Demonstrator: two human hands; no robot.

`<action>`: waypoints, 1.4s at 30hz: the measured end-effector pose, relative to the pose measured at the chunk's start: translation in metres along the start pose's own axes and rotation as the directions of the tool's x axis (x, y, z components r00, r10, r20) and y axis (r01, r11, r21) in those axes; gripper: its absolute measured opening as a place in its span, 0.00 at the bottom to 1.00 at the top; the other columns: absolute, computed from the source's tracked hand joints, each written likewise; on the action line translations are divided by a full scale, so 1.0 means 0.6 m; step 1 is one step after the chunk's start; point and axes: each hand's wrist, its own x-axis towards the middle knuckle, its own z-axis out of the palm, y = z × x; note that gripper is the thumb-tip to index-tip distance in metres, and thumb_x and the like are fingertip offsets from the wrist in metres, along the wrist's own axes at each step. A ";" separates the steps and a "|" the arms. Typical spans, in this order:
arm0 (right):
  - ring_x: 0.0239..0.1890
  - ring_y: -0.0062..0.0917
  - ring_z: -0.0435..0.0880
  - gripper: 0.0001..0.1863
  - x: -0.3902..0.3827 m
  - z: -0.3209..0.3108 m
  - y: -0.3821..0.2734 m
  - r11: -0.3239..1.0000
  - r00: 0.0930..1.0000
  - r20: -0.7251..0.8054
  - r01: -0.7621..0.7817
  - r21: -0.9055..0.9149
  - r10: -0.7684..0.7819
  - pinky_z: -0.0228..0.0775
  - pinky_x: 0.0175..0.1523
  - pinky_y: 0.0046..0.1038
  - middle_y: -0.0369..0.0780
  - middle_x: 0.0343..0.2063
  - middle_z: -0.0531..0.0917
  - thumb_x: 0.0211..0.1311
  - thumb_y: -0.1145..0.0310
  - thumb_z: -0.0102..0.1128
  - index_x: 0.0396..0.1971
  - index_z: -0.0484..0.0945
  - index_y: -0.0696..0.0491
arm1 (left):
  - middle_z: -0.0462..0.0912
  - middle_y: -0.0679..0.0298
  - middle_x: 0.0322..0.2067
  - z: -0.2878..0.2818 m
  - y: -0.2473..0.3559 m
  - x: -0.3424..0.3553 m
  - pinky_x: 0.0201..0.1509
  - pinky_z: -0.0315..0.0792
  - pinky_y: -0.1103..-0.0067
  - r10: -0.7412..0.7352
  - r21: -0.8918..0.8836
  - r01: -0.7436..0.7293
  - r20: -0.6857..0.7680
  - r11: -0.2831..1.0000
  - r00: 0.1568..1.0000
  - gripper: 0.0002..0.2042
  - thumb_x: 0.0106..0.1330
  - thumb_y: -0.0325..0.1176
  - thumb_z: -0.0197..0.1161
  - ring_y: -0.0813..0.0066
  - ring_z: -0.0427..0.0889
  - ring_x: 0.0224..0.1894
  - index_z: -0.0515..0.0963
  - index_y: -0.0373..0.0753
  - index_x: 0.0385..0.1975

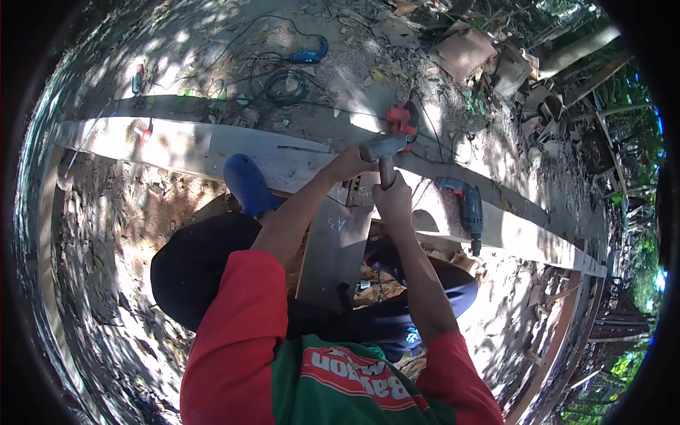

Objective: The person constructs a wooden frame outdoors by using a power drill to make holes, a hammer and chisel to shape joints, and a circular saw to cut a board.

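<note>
My right hand [394, 202] is closed around the handle of a hammer [386, 146], whose grey head lies just beyond my fingers. My left hand [347, 165] is closed beside the left end of that head; what its fingers grip is hidden. Both hands are over a long pale wooden beam [177, 145] running across in front of me. A shorter plank [329, 248] with chalk marks meets the beam between my legs. Just past the hammer head shows a red and black tool [402, 119], partly covered.
A dark power drill [471, 212] rests on the beam to the right. Beyond lie a blue corded tool [309, 54] and a coiled black cable [285, 86]. A small red-handled tool [146, 133] is at the left. My blue clog [243, 183] presses near the beam.
</note>
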 end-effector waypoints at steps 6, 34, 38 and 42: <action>0.15 0.23 0.78 0.13 -0.116 -0.057 0.049 0.851 0.864 0.395 -0.440 0.287 0.313 0.67 0.21 0.27 0.40 0.18 0.79 0.48 0.69 0.60 0.34 0.78 0.60 | 0.72 0.75 0.24 0.022 0.024 -0.011 0.31 0.65 0.80 -0.066 0.071 0.068 -0.035 0.995 0.997 0.12 0.56 0.35 0.73 0.84 0.67 0.27 0.76 0.36 0.28; 0.16 0.21 0.78 0.17 -0.202 -0.011 0.179 0.814 0.787 0.600 -0.440 0.378 0.146 0.72 0.23 0.25 0.39 0.18 0.78 0.51 0.69 0.65 0.39 0.75 0.63 | 0.70 0.75 0.17 0.029 0.046 -0.003 0.28 0.63 0.81 0.010 0.304 0.010 -0.064 0.952 0.998 0.13 0.58 0.34 0.72 0.87 0.67 0.23 0.73 0.39 0.21; 0.16 0.18 0.75 0.15 -0.152 -0.275 0.024 0.780 0.985 0.168 -0.140 0.610 0.046 0.67 0.20 0.22 0.36 0.19 0.76 0.53 0.71 0.66 0.39 0.73 0.60 | 0.71 0.75 0.18 0.017 0.026 -0.032 0.29 0.65 0.80 0.003 0.266 0.028 -0.113 0.964 0.994 0.13 0.58 0.35 0.72 0.86 0.67 0.24 0.73 0.38 0.22; 0.15 0.18 0.67 0.15 -0.159 -0.606 -0.119 0.611 0.772 -0.494 0.627 0.483 -0.401 0.62 0.23 0.18 0.35 0.20 0.72 0.61 0.63 0.54 0.38 0.70 0.61 | 0.75 0.69 0.20 0.026 0.037 -0.034 0.33 0.68 0.74 0.006 0.202 0.004 -0.045 0.979 0.999 0.14 0.56 0.38 0.71 0.80 0.69 0.25 0.75 0.34 0.26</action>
